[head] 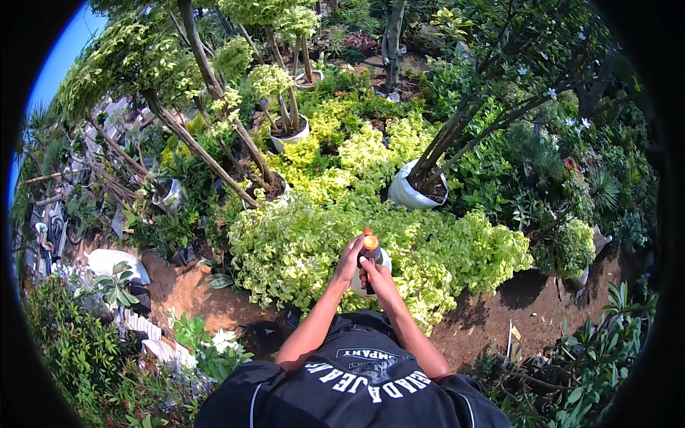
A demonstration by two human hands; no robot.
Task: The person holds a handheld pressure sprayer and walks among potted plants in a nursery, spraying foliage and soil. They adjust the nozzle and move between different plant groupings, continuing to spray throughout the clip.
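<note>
Close in front of my body I hold a pump spray bottle [385, 261] with a white tank, a black head and an orange cap and nozzle. My right hand [379, 277] is wrapped around its black handle, with the thumb up near the orange cap. Against the left side of the sprayer's head lies my left hand [349, 261], its fingers partly hidden. The nozzle points away from me, over a dense bed of yellow-green leafy shrubs [299, 241]. Leaves surround the tank, and my hands cover part of it.
Beyond the bed, a multi-stemmed tree grows in a white bag [412, 187]. More trees stand in a white planter bag [291, 140] at the back left. Bare soil [198, 291] runs along the near side. A filled white sack [118, 265] lies left; leafy plants [583, 369] crowd the lower right.
</note>
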